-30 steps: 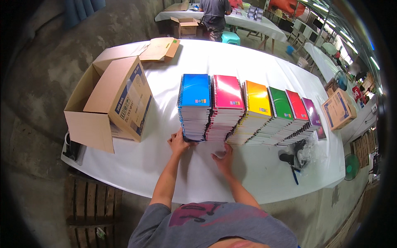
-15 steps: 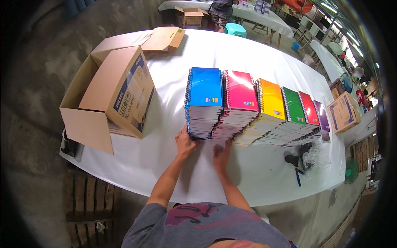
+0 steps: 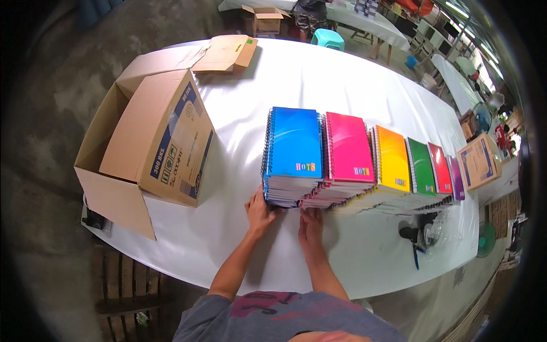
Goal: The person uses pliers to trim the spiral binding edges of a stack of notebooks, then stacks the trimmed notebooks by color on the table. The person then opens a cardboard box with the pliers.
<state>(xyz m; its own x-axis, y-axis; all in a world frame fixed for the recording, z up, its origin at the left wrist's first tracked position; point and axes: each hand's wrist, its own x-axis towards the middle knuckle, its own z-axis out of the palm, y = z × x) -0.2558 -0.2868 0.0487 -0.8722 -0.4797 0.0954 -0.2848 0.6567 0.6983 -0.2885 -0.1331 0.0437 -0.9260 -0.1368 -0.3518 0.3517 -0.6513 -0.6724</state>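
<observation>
My left hand (image 3: 260, 215) curls round the lower left corner of a tall stack of blue spiral notebooks (image 3: 294, 142), its thumb along the front of the base. My right hand (image 3: 311, 228) is at the foot of the stacks, fingers stretched forward and touching low down where the blue stack meets the pink notebooks (image 3: 348, 148); its fingertips are partly hidden. To the right run stacks of yellow notebooks (image 3: 391, 159), green notebooks (image 3: 420, 165), red notebooks (image 3: 439, 168) and purple notebooks (image 3: 457, 176), side by side with their covers up.
A large open carton (image 3: 185, 145) stands on the white-covered table (image 3: 239, 114) to the left, a flattened carton piece (image 3: 225, 54) behind it. Black-and-blue tools (image 3: 411, 236) and clear plastic (image 3: 441, 233) lie front right. Another carton (image 3: 480, 162) stands beyond. Across the room, a person (image 3: 311, 14) is near a teal stool (image 3: 327, 39).
My right hand's fingers have drawn closer together and moved in against the base of the stacks. My left hand stays at the blue stack's corner. The whole view has shifted slightly.
</observation>
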